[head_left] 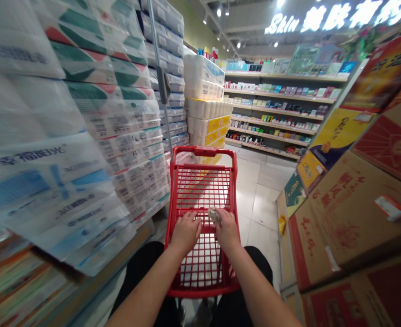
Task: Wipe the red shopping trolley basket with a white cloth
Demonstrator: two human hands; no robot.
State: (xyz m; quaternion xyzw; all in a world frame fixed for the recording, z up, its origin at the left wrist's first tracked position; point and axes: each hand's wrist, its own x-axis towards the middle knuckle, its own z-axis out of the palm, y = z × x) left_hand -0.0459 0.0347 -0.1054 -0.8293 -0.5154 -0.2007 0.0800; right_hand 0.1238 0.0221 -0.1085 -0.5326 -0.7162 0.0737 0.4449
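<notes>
A red wire shopping cart [202, 156] stands in front of me in a store aisle, and its basket holds nothing that I can see. My left hand [185, 230] rests on the cart's near bar with its fingers curled over it. My right hand [225, 229] is on the same bar beside it and also pinches a small crumpled whitish wad [214, 214] between the fingers.
Tall stacks of wrapped tissue packs [84, 113] crowd the left side, with a metal pole [159, 63] among them. Red and brown cartons [357, 195] line the right. The tiled floor [258, 190] runs ahead to shelves of small goods [275, 113].
</notes>
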